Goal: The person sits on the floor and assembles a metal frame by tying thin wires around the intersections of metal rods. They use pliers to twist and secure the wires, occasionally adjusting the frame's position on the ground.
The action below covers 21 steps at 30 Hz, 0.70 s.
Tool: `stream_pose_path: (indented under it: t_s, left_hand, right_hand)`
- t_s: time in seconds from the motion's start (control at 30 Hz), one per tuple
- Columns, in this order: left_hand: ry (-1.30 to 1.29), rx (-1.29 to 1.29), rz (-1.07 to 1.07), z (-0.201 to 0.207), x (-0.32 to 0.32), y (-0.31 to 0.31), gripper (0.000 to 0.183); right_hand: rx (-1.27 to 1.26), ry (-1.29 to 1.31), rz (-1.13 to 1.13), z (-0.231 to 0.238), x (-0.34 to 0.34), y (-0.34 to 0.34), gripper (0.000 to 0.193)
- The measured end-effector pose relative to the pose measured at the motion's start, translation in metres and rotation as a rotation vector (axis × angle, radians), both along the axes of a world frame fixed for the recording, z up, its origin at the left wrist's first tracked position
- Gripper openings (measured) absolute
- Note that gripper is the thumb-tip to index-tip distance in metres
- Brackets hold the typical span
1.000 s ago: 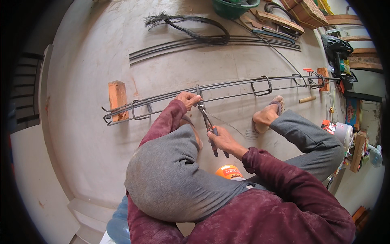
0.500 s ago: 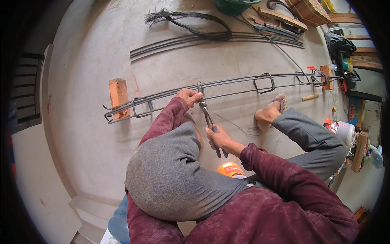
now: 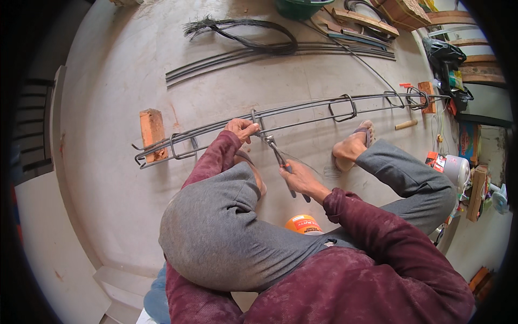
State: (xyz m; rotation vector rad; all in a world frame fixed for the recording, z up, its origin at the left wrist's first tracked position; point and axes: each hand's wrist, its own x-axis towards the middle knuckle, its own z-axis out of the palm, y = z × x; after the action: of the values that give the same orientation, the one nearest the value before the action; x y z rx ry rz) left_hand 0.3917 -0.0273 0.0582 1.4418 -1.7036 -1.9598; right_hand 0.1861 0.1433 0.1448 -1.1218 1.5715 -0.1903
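Observation:
A long cage of steel rods (image 3: pixel 302 110) with square stirrups lies across the concrete floor, one end on a brick (image 3: pixel 152 133), the other on a wooden block (image 3: pixel 427 96). My left hand (image 3: pixel 241 129) grips a stirrup (image 3: pixel 256 120) on the rods. My right hand (image 3: pixel 298 179) is closed on the handles of pliers (image 3: pixel 280 160), whose jaws reach up to the rods beside the left hand. My bent knee in grey trousers fills the lower middle, and my sandalled foot (image 3: pixel 353 146) rests near the cage.
Loose rods (image 3: pixel 270 54) and a bundle of tie wire (image 3: pixel 243 29) lie farther out. An orange-lidded container (image 3: pixel 303 224) sits by my leg. Timber, a green tub (image 3: pixel 299 6) and clutter line the top and right edges. A wooden peg (image 3: pixel 406 125) lies near the foot.
The hands stay at the same stirrup. The right hand with the pliers has shifted slightly at the joint; the view has tilted a little.

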Motion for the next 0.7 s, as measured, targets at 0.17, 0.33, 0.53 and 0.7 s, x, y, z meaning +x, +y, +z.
stream_pose_path:
  t_s: [0.17, 0.33, 0.53, 0.7]
  left_hand:
    - [-0.028, -0.006, -0.037, 0.006, -0.006, -0.001, 0.036]
    - [0.013, 0.000, 0.025, 0.008, -0.006, 0.002, 0.030]
    - [0.024, -0.004, 0.019, 0.008, -0.007, 0.001, 0.031]
    - [-0.019, 0.015, 0.013, 0.008, -0.004, 0.000, 0.034]
  right_hand:
    - [0.249, -0.366, -0.293, -0.001, 0.017, -0.003, 0.030]
    - [0.360, -0.341, -0.381, 0.004, 0.031, -0.004, 0.029]
    - [0.163, -0.084, -0.166, -0.003, 0.032, -0.004, 0.028]
    - [0.087, -0.011, -0.091, 0.014, 0.035, -0.009, 0.032]
